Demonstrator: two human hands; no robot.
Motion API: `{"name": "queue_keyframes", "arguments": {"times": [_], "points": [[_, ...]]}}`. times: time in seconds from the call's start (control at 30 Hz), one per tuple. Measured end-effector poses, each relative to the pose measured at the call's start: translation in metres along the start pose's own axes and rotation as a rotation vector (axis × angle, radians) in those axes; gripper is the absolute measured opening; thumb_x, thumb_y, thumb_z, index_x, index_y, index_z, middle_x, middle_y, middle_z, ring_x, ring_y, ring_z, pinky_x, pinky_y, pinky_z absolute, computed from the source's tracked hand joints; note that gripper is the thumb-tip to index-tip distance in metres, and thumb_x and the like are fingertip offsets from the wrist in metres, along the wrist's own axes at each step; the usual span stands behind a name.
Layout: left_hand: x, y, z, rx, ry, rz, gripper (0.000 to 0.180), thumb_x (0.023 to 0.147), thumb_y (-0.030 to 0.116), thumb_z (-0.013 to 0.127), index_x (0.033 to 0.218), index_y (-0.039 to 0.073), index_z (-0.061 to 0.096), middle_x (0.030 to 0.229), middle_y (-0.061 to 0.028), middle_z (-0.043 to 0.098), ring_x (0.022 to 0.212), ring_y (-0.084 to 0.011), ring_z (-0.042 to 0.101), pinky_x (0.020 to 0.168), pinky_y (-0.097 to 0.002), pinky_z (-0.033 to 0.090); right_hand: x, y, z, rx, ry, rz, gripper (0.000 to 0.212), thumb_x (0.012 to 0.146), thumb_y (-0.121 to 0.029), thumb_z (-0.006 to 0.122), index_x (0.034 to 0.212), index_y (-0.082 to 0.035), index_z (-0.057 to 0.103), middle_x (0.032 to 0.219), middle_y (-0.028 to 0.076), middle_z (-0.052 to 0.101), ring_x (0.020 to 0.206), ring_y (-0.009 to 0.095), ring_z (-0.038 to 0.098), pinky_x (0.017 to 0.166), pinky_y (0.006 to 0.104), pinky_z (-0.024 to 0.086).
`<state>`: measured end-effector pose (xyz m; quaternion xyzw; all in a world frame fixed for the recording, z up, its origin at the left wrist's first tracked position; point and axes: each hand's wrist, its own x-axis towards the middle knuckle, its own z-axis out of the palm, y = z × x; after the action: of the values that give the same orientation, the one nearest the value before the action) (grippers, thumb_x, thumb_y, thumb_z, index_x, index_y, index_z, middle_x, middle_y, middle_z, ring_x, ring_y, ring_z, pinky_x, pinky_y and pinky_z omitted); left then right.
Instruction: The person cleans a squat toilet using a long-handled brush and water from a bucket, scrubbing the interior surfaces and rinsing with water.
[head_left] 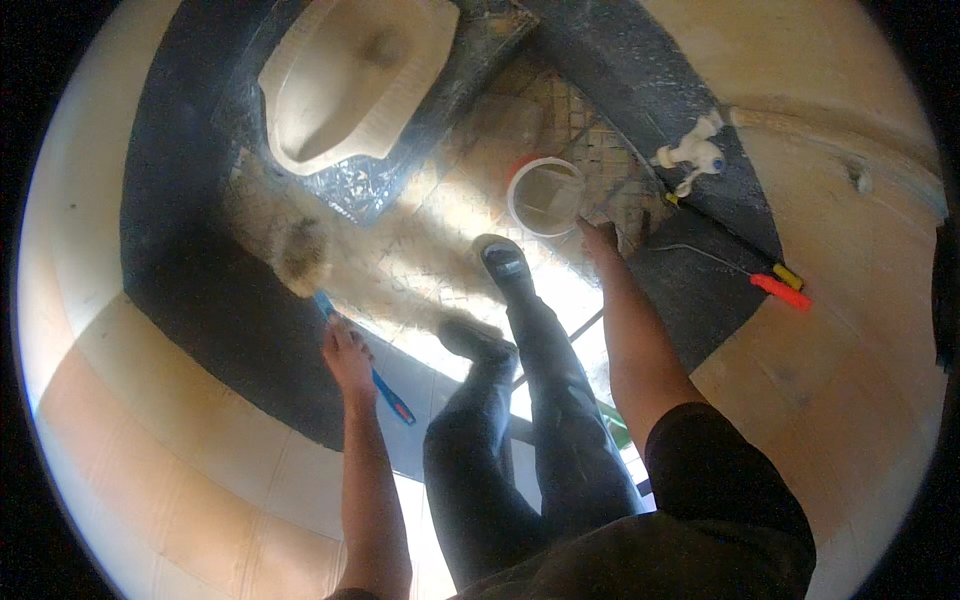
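My left hand [348,358] is closed around the blue handle of a brush [303,258], whose pale, bushy bristles point away from me near the floor at the left. Farther right, my right hand [602,240] grips the near right rim of a round white pail [515,205] with red on its outer side. The pail is tipped so that its inside shows, and what it contains is hard to make out. Beyond the brush lies a cream squat toilet [350,80] set in a raised, dark base.
A white tap [695,157] sticks out of the dark lower wall on the right. Below it, a tool with a red handle [780,291] and one with a yellow-and-black handle [787,276] lean there. My shoes stand on the wet-looking tiled floor [395,235], between both hands.
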<state>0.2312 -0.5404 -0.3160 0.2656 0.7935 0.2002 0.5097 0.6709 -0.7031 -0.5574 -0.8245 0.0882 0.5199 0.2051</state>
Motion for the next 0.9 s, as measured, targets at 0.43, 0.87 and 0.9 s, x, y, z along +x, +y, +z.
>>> {"name": "queue_keyframes", "arguments": {"times": [0.43,0.87,0.9], "points": [[-0.061,-0.215,-0.057,-0.217,0.101,-0.321,0.038,0.102,0.047,0.046,0.081,0.015,0.049,0.055,0.0059,0.034,0.043,-0.0067,0.033,0.039,-0.0262,0.028,0.064,0.049,0.076,0.505,-0.044,-0.2,0.052,0.092,-0.015,0.055,0.14,-0.005,0.038,0.133,0.023,0.049,0.11,0.04,0.059,0.084,0.0506,0.059],[-0.085,-0.275,-0.104,-0.347,0.102,-0.301,0.038,0.102,0.046,0.046,0.079,0.016,0.046,0.057,0.0067,0.033,0.044,-0.0056,0.031,0.04,-0.0245,0.025,0.025,0.05,0.099,0.035,0.326,-0.322,0.073,0.085,-0.039,0.07,0.134,0.007,0.041,0.122,0.031,0.058,0.116,0.043,0.057,0.101,0.0484,0.044],[-0.089,-0.273,-0.102,-0.357,0.115,-0.302,0.037,0.101,0.046,0.049,0.079,0.017,0.046,0.057,0.0067,0.033,0.044,-0.006,0.031,0.04,-0.0245,0.025,0.016,0.049,0.093,-0.338,0.627,-0.509,0.073,0.084,-0.038,0.071,0.134,0.006,0.042,0.125,0.031,0.056,0.118,0.043,0.055,0.101,0.0482,0.044]]}}
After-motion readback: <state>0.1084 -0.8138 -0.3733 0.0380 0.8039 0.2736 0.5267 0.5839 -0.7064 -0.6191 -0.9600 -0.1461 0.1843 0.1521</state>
